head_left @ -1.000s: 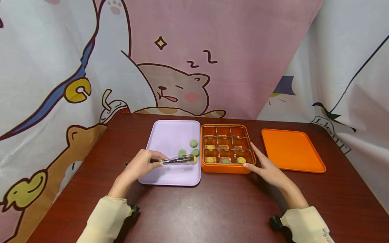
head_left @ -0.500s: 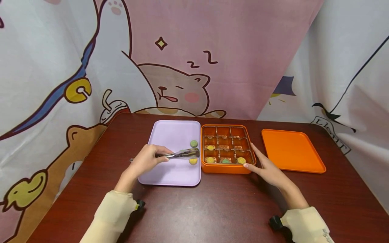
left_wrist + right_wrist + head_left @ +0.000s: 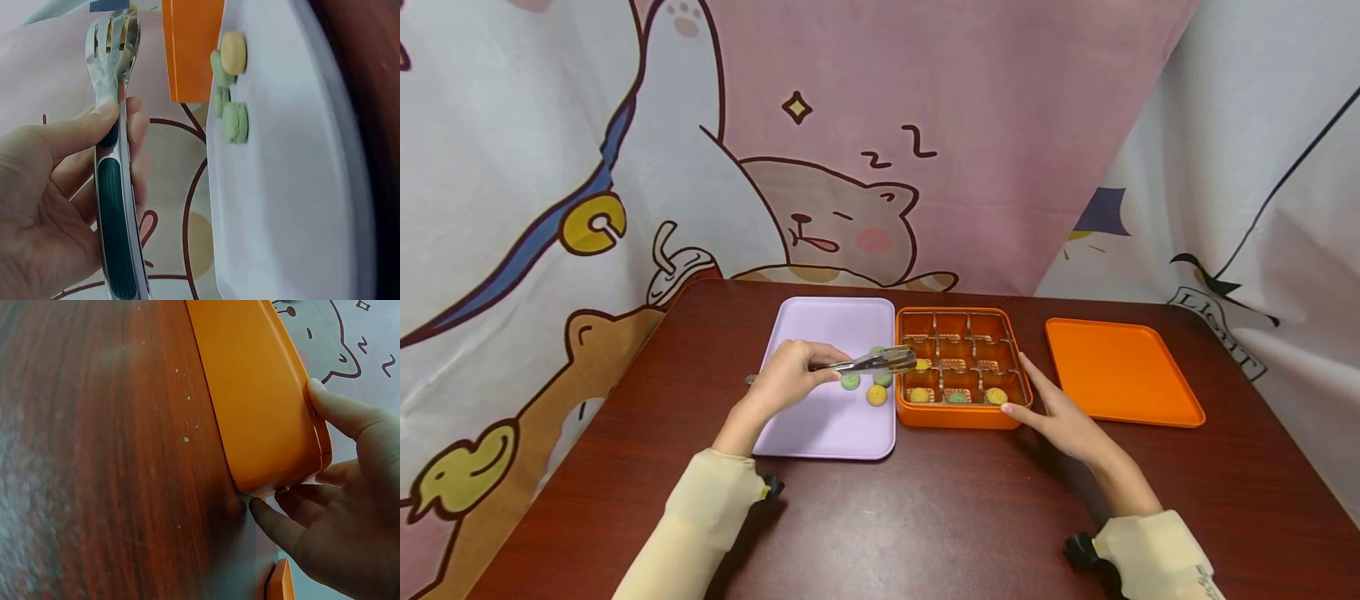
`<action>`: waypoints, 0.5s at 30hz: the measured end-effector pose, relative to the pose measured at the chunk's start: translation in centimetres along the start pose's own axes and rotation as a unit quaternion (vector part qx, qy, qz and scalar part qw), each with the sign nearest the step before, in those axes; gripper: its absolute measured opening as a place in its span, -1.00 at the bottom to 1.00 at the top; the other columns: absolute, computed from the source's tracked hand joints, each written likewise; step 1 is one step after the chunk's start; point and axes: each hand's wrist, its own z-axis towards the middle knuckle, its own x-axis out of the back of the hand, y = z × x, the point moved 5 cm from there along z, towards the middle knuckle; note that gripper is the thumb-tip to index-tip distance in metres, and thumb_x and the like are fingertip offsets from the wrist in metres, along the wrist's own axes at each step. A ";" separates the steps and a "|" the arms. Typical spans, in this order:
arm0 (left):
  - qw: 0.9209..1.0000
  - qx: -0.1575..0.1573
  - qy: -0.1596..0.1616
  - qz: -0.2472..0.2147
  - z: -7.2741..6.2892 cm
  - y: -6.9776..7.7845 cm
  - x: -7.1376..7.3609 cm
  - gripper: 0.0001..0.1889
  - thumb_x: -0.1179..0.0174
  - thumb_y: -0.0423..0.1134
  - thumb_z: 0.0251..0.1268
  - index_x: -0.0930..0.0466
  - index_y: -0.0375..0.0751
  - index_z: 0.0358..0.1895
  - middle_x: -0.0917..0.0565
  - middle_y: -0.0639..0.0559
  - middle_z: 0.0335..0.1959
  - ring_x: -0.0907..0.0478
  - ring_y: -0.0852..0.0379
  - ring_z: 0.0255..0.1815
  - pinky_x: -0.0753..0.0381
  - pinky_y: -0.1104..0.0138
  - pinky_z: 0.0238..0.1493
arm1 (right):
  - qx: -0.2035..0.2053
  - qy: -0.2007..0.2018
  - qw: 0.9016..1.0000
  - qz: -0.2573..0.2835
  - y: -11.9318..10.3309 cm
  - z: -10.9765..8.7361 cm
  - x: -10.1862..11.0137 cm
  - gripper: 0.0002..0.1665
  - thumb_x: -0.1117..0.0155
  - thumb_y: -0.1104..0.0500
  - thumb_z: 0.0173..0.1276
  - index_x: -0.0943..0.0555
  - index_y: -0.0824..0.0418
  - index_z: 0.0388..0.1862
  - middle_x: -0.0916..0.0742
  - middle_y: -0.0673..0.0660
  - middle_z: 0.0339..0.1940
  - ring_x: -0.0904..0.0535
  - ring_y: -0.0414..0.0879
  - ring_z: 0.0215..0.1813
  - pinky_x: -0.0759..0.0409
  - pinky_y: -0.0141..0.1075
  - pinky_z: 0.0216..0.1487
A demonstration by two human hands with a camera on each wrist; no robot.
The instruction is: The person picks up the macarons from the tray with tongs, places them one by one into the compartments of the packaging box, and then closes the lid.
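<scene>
My left hand (image 3: 790, 372) grips metal tongs (image 3: 880, 360) with dark green handle grips (image 3: 117, 231). The tongs' heads reach over the left edge of an orange box (image 3: 958, 417). Yellow shows through their slots in the left wrist view; I cannot tell whether they hold a piece. Below, a lilac tray (image 3: 820, 433) carries a yellow macaron (image 3: 876, 395) and several green macarons (image 3: 850, 381). A clear divided insert (image 3: 953, 340) in the box holds yellow macarons (image 3: 918, 395) and a green macaron (image 3: 957, 397). My right hand (image 3: 1060, 418) holds the box's near right corner, thumb at the rim.
An orange lid-like tray (image 3: 1123, 371) lies to the right of the box. All stand on a dark reddish wooden table (image 3: 880, 525). A cartoon-printed cloth (image 3: 985, 150) hangs behind the table's far edge. Small crumbs (image 3: 186, 439) dot the tabletop in the right wrist view.
My left hand has lifted the tongs up and to the right, from over the tray to the box's left edge. The yellow macaron on the tray now shows fully. My right hand stays put.
</scene>
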 end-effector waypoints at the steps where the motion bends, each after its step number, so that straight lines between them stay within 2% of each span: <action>1: 1.000 -0.003 0.002 0.001 0.2 0.1 -0.1 -0.77 -0.38 -0.37 0.18 -0.79 -0.15 -0.08 -0.83 -0.01 -0.20 -0.74 0.13 -0.14 -0.58 0.35 -0.21 | 0.000 0.001 1.000 -0.001 0.0 0.0 0.0 0.14 -0.25 -0.10 0.44 0.27 0.12 0.66 0.06 0.35 0.66 0.12 0.43 0.61 0.05 0.46 0.41; 5: 1.000 -0.009 0.002 0.001 1.0 0.7 -0.5 -0.76 -0.38 -0.37 0.18 -0.78 -0.18 -0.06 -0.82 -0.05 -0.19 -0.75 0.10 -0.14 -0.61 0.31 -0.18 | 0.000 0.011 1.000 -0.012 -0.2 0.0 0.1 0.12 -0.26 -0.10 0.42 0.21 0.14 0.66 0.00 0.39 0.65 0.05 0.47 0.58 -0.02 0.46 0.39; 10: 1.000 -0.002 0.003 0.002 2.0 1.4 -1.3 -0.75 -0.37 -0.34 0.20 -0.78 -0.14 -0.04 -0.82 -0.04 -0.16 -0.74 0.14 -0.19 -0.62 0.28 -0.12 | 0.002 0.024 0.999 -0.033 -0.3 -0.1 0.5 0.09 -0.28 -0.11 0.41 0.12 0.18 0.66 -0.09 0.43 0.62 -0.05 0.50 0.54 -0.11 0.44 0.37; 15: 1.000 -0.006 0.010 0.009 2.8 2.0 -2.0 -0.74 -0.38 -0.33 0.19 -0.78 -0.11 -0.03 -0.82 -0.01 -0.15 -0.74 0.12 -0.13 -0.62 0.22 -0.02 | -0.002 0.045 0.997 -0.063 -0.6 -0.2 0.9 -0.01 -0.22 -0.15 0.44 0.00 0.16 0.64 -0.29 0.48 0.53 -0.23 0.47 0.48 -0.22 0.42 0.33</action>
